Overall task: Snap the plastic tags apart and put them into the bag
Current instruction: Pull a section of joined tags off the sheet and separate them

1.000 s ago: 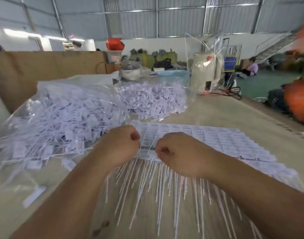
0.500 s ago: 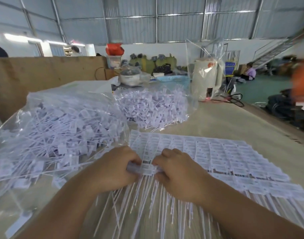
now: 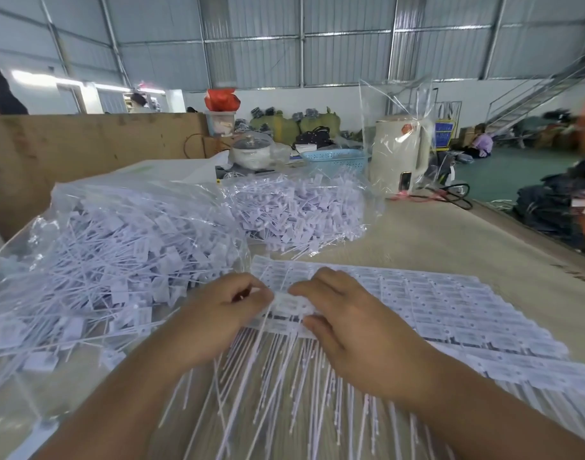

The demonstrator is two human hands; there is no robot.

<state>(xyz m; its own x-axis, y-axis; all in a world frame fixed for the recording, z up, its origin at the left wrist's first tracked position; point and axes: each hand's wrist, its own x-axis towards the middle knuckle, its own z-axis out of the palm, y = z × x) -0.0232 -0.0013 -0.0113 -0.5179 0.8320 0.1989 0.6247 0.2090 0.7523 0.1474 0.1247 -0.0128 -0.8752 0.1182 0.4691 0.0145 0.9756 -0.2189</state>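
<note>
A person's two bare hands work at the near left corner of a wide sheet of joined white plastic tags point(image 3: 433, 303) that lies flat on a pale worktop point(image 3: 450, 234). The left hand point(image 3: 218, 313) and right hand point(image 3: 347, 320) sit close together on that corner. Between them is a small strip of tag heads point(image 3: 292, 302), pinched at either end by curled fingers; the exact grip under the left hand's fingers is partly hidden. Long thin tails point(image 3: 277, 376) run from the sheet toward the viewer, fanned loosely and crossing one another.

Just left of the sheet lies a large clear bag point(image 3: 111, 247) heaped with separated tags, its mouth apparently facing the hands. Behind the sheet sits a second clear bag of tags point(image 3: 301, 210), and farther behind it a cream kettle point(image 3: 400, 154) wrapped in plastic.

Likely risks from here: the tails are tangled, so pulling the strip away may drag neighbouring tags or shift the whole sheet. An uneven twist could tear several tags off joined instead of singly, or bend a tail. Loose tags could also slide off the bag's heaped edge onto the worktop.
</note>
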